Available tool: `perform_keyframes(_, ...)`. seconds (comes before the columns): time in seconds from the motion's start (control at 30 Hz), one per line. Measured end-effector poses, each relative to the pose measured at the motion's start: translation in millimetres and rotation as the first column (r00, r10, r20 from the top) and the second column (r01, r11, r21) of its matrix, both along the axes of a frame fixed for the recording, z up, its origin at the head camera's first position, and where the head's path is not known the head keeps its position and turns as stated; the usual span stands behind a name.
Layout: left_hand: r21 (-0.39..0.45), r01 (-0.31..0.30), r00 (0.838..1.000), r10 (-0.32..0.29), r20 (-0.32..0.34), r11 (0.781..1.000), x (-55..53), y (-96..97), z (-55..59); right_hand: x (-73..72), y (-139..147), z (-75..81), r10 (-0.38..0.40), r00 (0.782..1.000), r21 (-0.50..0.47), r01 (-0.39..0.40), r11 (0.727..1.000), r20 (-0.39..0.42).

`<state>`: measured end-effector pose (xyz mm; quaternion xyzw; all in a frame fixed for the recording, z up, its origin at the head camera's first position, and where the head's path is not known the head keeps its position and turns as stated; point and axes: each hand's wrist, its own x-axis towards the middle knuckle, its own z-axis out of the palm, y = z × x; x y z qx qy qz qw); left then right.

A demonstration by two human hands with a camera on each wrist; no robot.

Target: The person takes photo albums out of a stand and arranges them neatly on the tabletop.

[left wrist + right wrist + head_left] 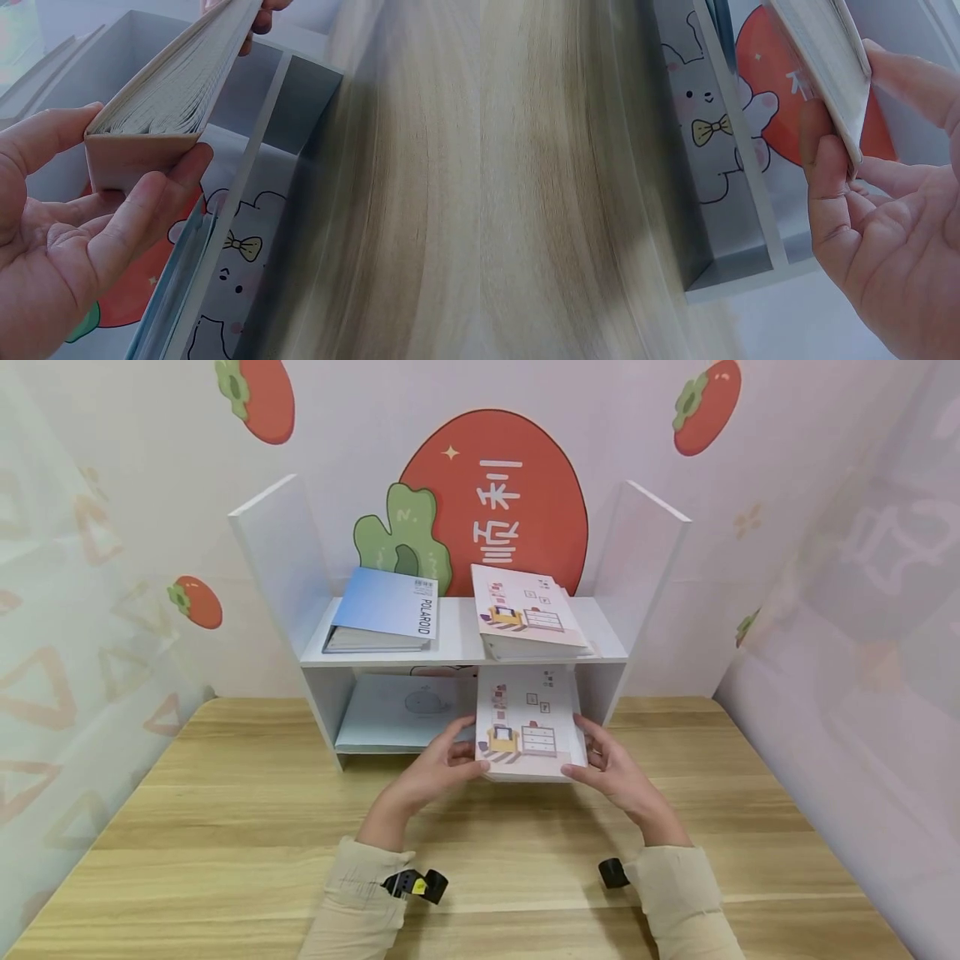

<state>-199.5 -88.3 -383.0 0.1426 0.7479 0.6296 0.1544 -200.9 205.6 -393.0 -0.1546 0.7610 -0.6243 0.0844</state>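
A thick white photo album (525,727) with a drawn armchair and dresser on its cover lies flat between the two hands, sticking out from the lower right of a white shelf (461,662). My left hand (442,760) grips its left edge, thumb on top and fingers underneath. At the opposite edge my right hand (611,768) pinches the album in the same way. In the left wrist view the album's spine (139,157) and its page block show between thumb and fingers. The right wrist view shows the album (829,71) in the fingers; its back part is hidden by the upper board.
On the upper board lie a blue POLAROID album (386,606) at left and a matching furniture-print album (528,614) at right. A pale blue album with a whale (408,710) lies in the lower left. The shelf stands on a wooden table (247,843) before a printed backdrop.
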Motion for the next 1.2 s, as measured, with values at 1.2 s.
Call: perform_keyframes(1.2,-0.059,0.019,0.999,-0.021,-0.043,0.998,22.3,-53.5,5.7,8.4,-48,-1.8,0.033,0.999,0.034,-0.032,0.999,-0.026)
